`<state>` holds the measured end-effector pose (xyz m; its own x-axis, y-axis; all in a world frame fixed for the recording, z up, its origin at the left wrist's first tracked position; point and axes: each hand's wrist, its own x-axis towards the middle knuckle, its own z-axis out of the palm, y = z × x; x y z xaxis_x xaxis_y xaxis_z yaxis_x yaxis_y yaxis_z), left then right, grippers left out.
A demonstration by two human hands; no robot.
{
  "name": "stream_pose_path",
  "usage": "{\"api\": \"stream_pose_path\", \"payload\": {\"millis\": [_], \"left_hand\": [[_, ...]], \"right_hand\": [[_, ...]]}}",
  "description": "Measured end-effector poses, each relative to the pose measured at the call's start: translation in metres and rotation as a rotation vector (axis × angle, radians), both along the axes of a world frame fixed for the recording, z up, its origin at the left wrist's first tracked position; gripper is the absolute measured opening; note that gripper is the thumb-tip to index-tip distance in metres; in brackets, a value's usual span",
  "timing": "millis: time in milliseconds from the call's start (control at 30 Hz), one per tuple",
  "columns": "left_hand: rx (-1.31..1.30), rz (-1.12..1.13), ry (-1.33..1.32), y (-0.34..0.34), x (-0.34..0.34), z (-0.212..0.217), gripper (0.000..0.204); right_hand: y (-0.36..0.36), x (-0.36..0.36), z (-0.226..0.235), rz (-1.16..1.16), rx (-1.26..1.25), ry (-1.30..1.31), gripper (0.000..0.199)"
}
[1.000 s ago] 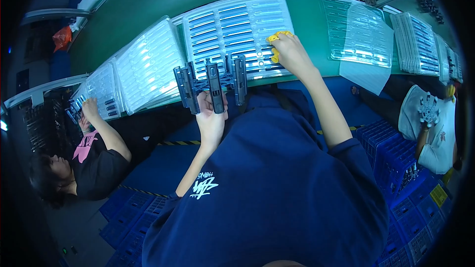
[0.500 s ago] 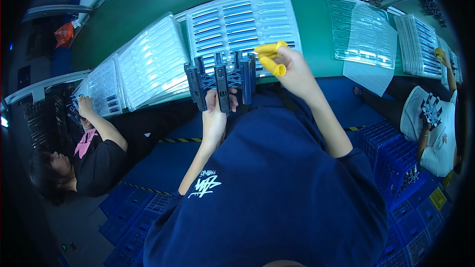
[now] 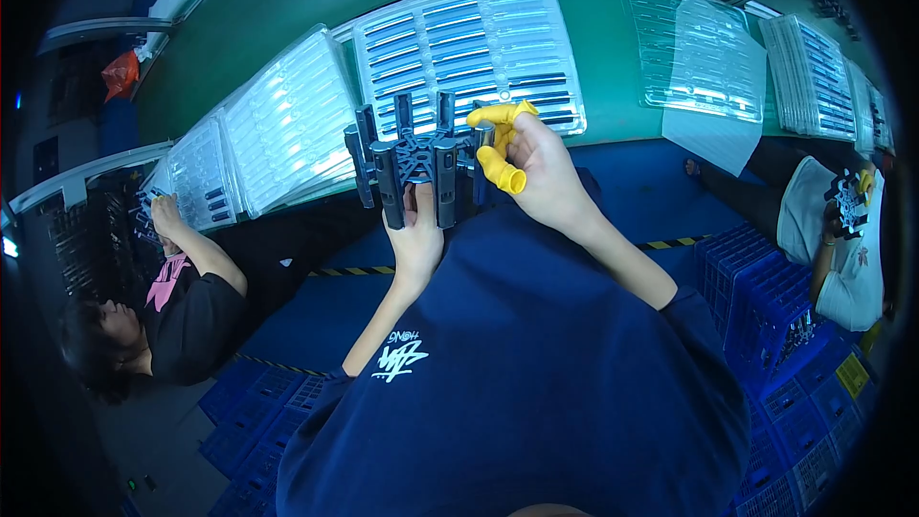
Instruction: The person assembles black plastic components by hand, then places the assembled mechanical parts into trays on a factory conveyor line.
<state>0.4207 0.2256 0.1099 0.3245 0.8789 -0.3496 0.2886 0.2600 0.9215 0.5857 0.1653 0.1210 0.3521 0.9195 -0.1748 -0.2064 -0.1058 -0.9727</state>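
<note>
My left hand (image 3: 415, 241) is closed under a dark round rack (image 3: 417, 159), a spider-like frame with several upright black oblong pieces around its rim. Yellow finger cots cover the thumb and some fingers of my right hand (image 3: 536, 163). Those fingers pinch a dark glossy oblong piece (image 3: 484, 146) at the rack's right side; whether it is fixed to the rack I cannot tell. Just beyond the rack lies a clear plastic tray (image 3: 563, 48) with rows of dark, shiny strips in its slots.
Clear trays (image 3: 292, 120) are stacked left of the filled tray on the green bench (image 3: 605, 86). Another clear tray (image 3: 689, 57) and a white sheet lie to the right, then more stacked trays (image 3: 814, 77). Co-workers (image 3: 196, 258) sit on both sides; blue crates (image 3: 756, 287) stand at right.
My right hand has moved left and down from the tray onto the rack's right side. The rack has turned in my left hand and shifted slightly left.
</note>
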Motion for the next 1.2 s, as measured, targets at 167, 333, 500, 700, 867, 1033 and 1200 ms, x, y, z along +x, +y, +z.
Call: {"api": "stream_pose_path", "payload": {"millis": [167, 333, 500, 700, 867, 1033, 1200], "left_hand": [[0.101, 0.003, -0.091, -0.004, 0.001, 0.000, 0.015], [0.179, 0.041, -0.126, -0.005, 0.003, 0.000, 0.014], [0.226, -0.042, 0.100, 0.002, -0.001, 0.004, 0.014], [0.491, -0.162, 0.125, -0.001, -0.006, -0.005, 0.020], [0.503, -0.138, 0.134, -0.004, -0.002, 0.000, 0.019], [0.453, -0.113, 0.187, 0.002, -0.008, -0.009, 0.020], [0.389, -0.035, 0.150, 0.001, -0.005, -0.003, 0.010]], "right_hand": [[-0.001, -0.002, 0.004, 0.033, 0.039, 0.170, 0.034], [-0.002, -0.001, 0.004, 0.011, 0.053, 0.073, 0.035], [0.000, -0.001, -0.007, -0.076, 0.001, -0.208, 0.030], [0.005, -0.002, -0.008, -0.143, -0.091, -0.277, 0.024], [0.004, -0.004, -0.013, -0.134, -0.191, -0.358, 0.029], [0.005, -0.005, -0.011, -0.161, -0.034, -0.189, 0.032], [0.002, -0.003, -0.014, -0.075, -0.006, 0.041, 0.038]]}}
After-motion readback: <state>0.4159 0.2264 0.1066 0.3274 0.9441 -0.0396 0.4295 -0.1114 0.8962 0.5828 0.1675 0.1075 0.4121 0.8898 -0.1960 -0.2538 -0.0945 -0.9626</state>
